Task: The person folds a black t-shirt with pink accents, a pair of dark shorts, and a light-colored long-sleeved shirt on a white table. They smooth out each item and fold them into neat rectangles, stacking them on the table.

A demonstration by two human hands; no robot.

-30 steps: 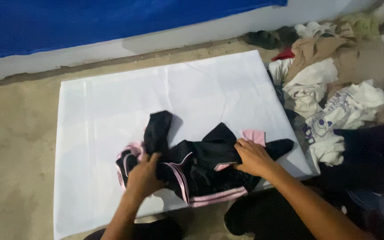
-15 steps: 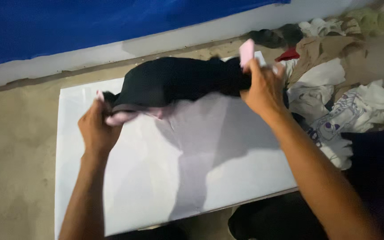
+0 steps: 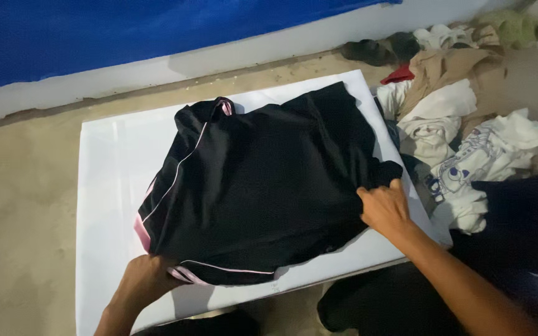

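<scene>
Black garment [image 3: 263,186] now spread flat on white board [image 3: 104,186], left hand [image 3: 141,280] and right hand [image 3: 384,208] pinching its corners

Black garment [image 3: 263,186], pink-white piping, pink hem trim; spread flat on white board [image 3: 104,186].

Dim light, soft shadows, slight blur

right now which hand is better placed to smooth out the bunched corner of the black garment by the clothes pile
Right. The right hand already grips the black garment at that bunched edge beside the clothes pile. The left hand pins the opposite near corner.
</scene>
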